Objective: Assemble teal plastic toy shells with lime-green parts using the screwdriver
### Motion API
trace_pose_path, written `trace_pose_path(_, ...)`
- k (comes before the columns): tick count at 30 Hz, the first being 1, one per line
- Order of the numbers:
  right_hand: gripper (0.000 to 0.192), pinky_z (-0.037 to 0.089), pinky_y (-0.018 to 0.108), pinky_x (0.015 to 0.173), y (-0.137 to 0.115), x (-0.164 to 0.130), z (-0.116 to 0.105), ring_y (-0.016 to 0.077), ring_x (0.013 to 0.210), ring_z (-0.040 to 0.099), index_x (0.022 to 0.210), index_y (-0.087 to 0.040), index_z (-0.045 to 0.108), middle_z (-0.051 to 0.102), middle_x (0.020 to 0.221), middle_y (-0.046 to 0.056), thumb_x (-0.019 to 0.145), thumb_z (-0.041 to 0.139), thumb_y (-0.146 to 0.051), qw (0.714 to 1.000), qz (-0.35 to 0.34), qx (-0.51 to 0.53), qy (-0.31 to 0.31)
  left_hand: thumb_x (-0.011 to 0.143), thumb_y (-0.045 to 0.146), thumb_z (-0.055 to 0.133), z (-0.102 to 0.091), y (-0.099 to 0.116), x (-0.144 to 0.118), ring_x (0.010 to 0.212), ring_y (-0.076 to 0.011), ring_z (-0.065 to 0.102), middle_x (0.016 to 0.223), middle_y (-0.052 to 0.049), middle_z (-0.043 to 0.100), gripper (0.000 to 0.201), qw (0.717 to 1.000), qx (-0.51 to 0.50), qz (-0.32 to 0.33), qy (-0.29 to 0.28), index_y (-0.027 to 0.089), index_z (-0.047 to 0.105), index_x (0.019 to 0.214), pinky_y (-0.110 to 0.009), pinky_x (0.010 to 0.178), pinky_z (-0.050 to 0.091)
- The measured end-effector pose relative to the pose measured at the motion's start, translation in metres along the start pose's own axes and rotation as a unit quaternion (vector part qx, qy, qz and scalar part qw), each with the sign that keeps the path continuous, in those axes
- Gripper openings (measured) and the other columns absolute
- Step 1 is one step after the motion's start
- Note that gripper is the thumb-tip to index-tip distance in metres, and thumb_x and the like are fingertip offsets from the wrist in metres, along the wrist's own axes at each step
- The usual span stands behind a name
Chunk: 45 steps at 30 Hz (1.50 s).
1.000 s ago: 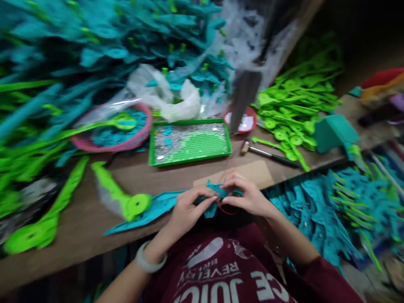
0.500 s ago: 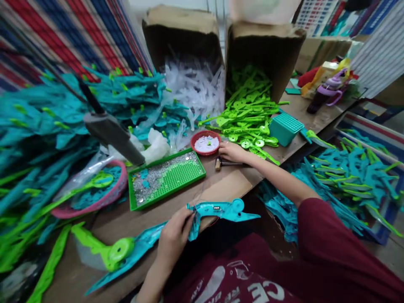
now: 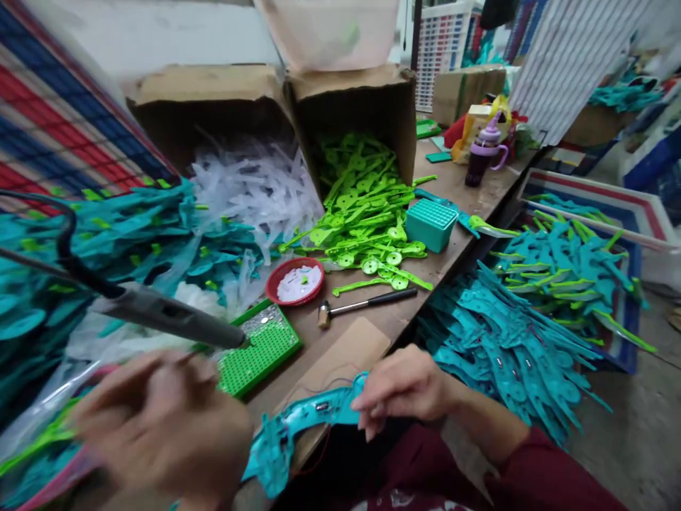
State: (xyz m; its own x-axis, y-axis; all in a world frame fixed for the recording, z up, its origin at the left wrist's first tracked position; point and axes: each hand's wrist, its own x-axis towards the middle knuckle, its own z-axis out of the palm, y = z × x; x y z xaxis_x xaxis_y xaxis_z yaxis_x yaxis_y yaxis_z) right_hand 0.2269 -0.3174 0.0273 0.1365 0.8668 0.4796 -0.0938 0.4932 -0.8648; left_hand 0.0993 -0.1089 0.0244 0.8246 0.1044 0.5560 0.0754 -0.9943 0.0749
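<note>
Right hand (image 3: 401, 389) pinching curved teal plastic toy shell (image 3: 308, 419) at table's near edge | left hand (image 3: 159, 426) blurred, seemingly pinching something thin, uncertain | shell looking light, stiff, thin-wired; gripping along its rim seems safest.

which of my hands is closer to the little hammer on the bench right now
Right. Your right hand rests on the teal plastic piece, just in front of the hammer. Your left hand is raised, blurred, far off to the hammer's left, beyond the green tray.
</note>
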Motion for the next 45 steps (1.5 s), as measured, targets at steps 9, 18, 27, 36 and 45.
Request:
trace_pose_path(9,0.027,0.054,0.017,0.085,0.020,-0.015,0.016,0.0091,0.083,0.067,0.090,-0.017,0.071,0.071,0.087,0.005,0.102,0.049,-0.027,0.942,-0.201,-0.259,-0.071,0.093,0.014,0.055,0.136,0.038,0.167,0.110,-0.0268,0.057,0.122,-0.014,0.065,0.030,0.953,0.035,0.206,-0.218,0.017,0.062,0.123,-0.036,0.085,0.044)
trace_pose_path(18,0.029,0.055,0.020,0.069,0.020,-0.029,0.017,0.0098,0.074,0.060,0.123,-0.015,0.069,0.061,0.090,0.006,0.097,0.060,-0.024,0.968,-0.030,-0.229,0.097,0.095,0.012,0.054,0.156,0.026,0.181,0.107,-0.0228,0.060,0.113,-0.009,0.066,0.015,0.940,0.075,0.192,-0.270,0.014,0.067,0.103,-0.036,0.089,0.046)
trace_pose_path(27,0.010,0.054,0.025,0.071,0.027,-0.035,0.022,0.0129,0.076,0.063,0.089,-0.018,0.070,0.068,0.080,0.004,0.092,0.067,-0.027,0.972,0.002,-0.193,0.135,0.100,0.014,0.035,0.069,-0.033,0.195,0.097,-0.0260,0.066,0.114,-0.017,0.064,0.030,0.969,0.148,-0.056,-0.190,0.010,0.061,0.115,-0.033,0.073,0.046)
trace_pose_path(36,0.012,0.055,0.024,0.072,0.038,-0.022,0.033,0.0126,0.078,0.065,0.090,-0.018,0.072,0.070,0.082,0.006,0.093,0.066,-0.029,0.974,0.008,-0.197,0.108,0.089,0.010,0.054,0.095,-0.030,0.146,0.094,-0.0196,0.068,0.102,-0.007,0.072,0.022,0.949,0.080,0.022,-0.306,0.018,0.069,0.103,-0.027,0.080,0.049)
trace_pose_path(45,0.010,0.052,0.026,0.070,0.041,-0.021,0.005,0.0132,0.074,0.062,0.091,-0.020,0.070,0.064,0.080,0.002,0.094,0.062,-0.027,0.909,0.049,-0.267,0.316,0.093,0.004,0.037,0.099,-0.021,0.156,0.101,-0.0321,0.065,0.108,-0.023,0.065,0.033,0.968,0.123,0.062,-0.211,0.008,0.067,0.106,-0.045,0.085,0.053)
